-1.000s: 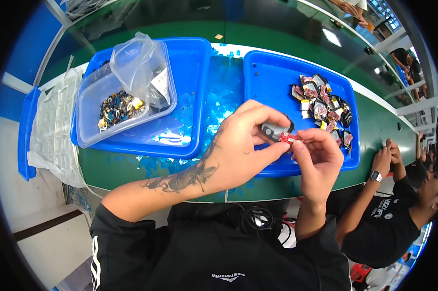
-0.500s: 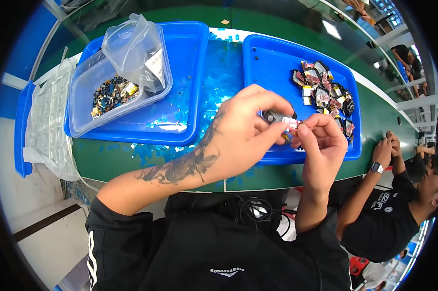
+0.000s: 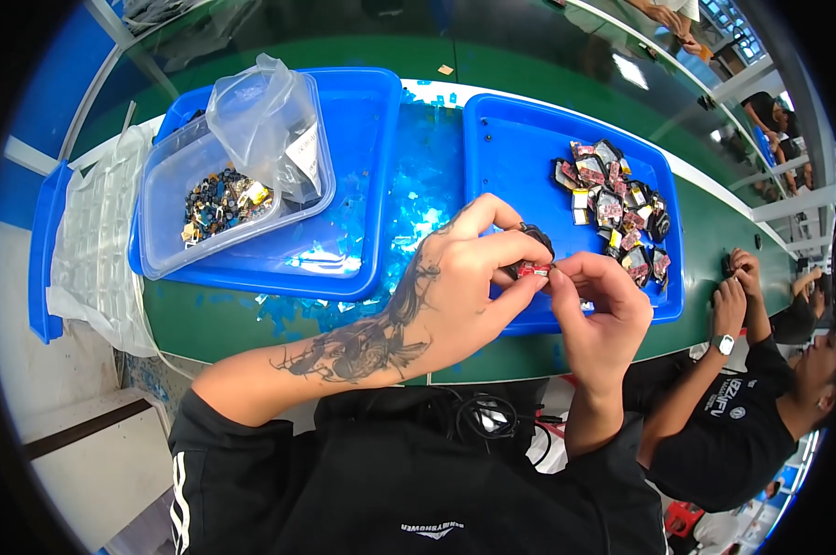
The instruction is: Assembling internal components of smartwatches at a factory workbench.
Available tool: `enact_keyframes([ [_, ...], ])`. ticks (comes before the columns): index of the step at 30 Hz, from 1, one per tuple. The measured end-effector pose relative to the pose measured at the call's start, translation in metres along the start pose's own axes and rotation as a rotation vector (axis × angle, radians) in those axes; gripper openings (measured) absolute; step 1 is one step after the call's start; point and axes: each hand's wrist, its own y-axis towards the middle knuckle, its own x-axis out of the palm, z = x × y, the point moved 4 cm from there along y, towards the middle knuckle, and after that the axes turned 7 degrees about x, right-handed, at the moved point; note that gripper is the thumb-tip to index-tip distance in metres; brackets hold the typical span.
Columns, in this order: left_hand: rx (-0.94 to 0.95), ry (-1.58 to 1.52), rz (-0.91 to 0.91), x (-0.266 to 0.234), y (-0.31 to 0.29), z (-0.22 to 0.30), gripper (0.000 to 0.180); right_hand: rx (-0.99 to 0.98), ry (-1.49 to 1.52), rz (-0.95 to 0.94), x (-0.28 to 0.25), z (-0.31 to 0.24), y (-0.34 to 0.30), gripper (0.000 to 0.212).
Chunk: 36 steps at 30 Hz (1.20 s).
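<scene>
My left hand (image 3: 483, 273) is closed around a small black-cased electronic module with a red circuit board (image 3: 532, 270), held over the near edge of the right blue tray (image 3: 520, 120). Its dark casing shows between the fingers. Thumb and forefinger of my right hand (image 3: 605, 310) are pinched together at the board's right end; whatever lies between those fingertips is too small or hidden to name. Beyond my hands, a pile of similar black modules (image 3: 612, 190) with red boards and some yellow-and-silver parts rests in the tray.
A left blue tray (image 3: 367, 185) carries a clear plastic tub (image 3: 163, 254) with small mixed parts (image 3: 223, 203) and a clear plastic bag (image 3: 260, 120). Blue film scraps (image 3: 408, 176) litter the green table (image 3: 205, 319) between the trays. A co-worker (image 3: 728, 407) sits at the right.
The module has turned, so its red board now shows where a pale pinkish part was. My right hand has shifted slightly left and down. The whole view has tilted a little.
</scene>
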Motion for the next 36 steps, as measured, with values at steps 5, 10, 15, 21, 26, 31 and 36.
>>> enact_keyframes([
  [5, -0.021, -0.022, -0.011, -0.005, 0.003, 0.001, 0.015, 0.089, 0.097, -0.052, 0.000, 0.000, -0.001, 0.008],
  [10, 0.043, 0.028, -0.059, -0.006, 0.003, 0.003, 0.015, 0.042, -0.003, -0.117, -0.005, -0.008, 0.001, 0.008],
  [15, 0.049, -0.013, -0.074, -0.005, 0.002, 0.004, 0.018, -0.007, -0.040, -0.138, -0.008, -0.006, 0.001, 0.009],
  [21, 0.034, -0.018, -0.066, -0.005, 0.002, 0.004, 0.017, -0.074, -0.041, -0.103, -0.008, -0.011, 0.000, 0.011],
  [26, 0.046, -0.009, -0.091, -0.004, 0.000, 0.003, 0.016, -0.115, -0.117, -0.135, -0.009, -0.011, 0.000, 0.011],
  [31, 0.050, -0.019, -0.116, -0.005, 0.000, 0.003, 0.014, -0.132, -0.180, -0.186, -0.011, -0.017, 0.001, 0.012],
  [36, 0.062, -0.020, -0.127, -0.001, -0.002, 0.000, 0.012, -0.101, -0.218, -0.193, -0.012, -0.016, -0.003, 0.012],
])
